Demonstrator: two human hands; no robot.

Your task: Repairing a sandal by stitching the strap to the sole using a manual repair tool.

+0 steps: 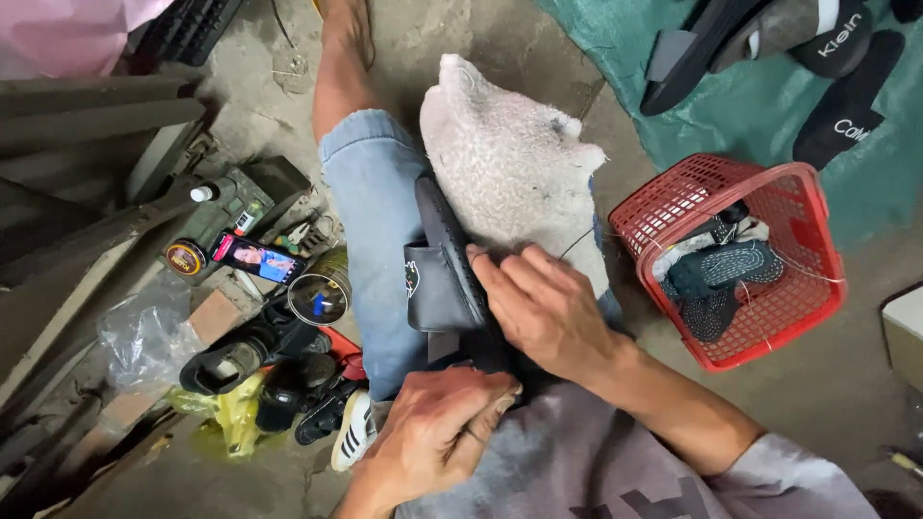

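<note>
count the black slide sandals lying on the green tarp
3: one slide at the tarp's top left, one beside it at the top edge, one below those. More may lie outside the picture.

A black slide sandal [444, 274] lies tilted on its side across the person's lap — sole edge up, grey strap facing left — resting against a dirty white woolly cloth [510, 163].
</note>
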